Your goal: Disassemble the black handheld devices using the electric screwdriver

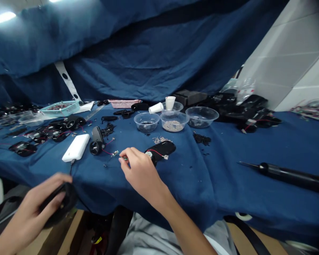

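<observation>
Low at the left, my left hand (33, 203) is closed round a black rounded part (59, 209), blurred by motion; its kind does not show. Over the front of the table, my right hand (138, 168) pinches a small green circuit board (125, 158) between thumb and fingers. Left of those fingertips lies another small board (115, 153), wired in red to a black piece with a round end (96, 147). Just behind my right hand is a black oval casing (167, 147) with a red wire and a small metal-coloured end piece (166, 157).
A white power bank (76, 148) has a dark cable running off the table edge. Clear bowls (201, 117) hold small parts, with piles of screws (161, 140) and black bits (202, 139) nearby. An electric screwdriver (289, 175) lies right. Wired black assemblies (23, 148) crowd the left.
</observation>
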The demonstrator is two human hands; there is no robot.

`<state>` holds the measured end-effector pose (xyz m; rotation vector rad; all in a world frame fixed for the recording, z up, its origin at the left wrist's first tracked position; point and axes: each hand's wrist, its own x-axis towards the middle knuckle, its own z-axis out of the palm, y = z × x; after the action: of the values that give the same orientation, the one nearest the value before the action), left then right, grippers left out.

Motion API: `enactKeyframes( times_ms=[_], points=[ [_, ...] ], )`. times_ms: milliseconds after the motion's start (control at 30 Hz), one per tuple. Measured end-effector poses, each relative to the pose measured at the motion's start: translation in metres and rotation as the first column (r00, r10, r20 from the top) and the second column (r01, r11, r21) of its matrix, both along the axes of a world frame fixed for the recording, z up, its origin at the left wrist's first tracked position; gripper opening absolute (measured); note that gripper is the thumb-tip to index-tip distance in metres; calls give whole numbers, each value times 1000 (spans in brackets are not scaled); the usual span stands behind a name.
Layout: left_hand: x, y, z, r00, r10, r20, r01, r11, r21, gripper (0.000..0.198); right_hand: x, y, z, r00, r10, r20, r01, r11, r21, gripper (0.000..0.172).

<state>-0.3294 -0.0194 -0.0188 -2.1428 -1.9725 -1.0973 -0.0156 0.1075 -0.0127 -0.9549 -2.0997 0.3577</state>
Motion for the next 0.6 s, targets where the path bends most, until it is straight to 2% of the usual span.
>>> enactKeyframes(
  times_ms=[67,133,233,300,400,500,600],
  points=[
    [23,38,30,990,-95,-100,100,994,41,32,1,0,-2,997,24,-72,-25,1000,-12,9],
    [48,75,50,972,-192,-139,195,981,14,32,2,0,-3,992,42,-120,-45,999,-22,9],
    [68,111,59,952,-280,-127,267,957,-112,33,1,1,-4,988,43,-145,-50,998,-46,9],
    [69,120,56,948,-303,-96,284,943,-172,34,-1,1,-5,990,41,-137,-51,997,-66,9],
    [64,119,51,952,-304,-38,289,932,-220,39,-6,1,-5,994,45,-101,-55,994,-97,9],
    [63,112,47,959,-282,40,283,931,-229,49,-11,-1,-5,998,47,-50,-53,991,-125,6],
    [66,106,44,958,-259,120,279,939,-199,51,-14,-2,-4,999,43,-25,-46,989,-144,7]
  ],
)
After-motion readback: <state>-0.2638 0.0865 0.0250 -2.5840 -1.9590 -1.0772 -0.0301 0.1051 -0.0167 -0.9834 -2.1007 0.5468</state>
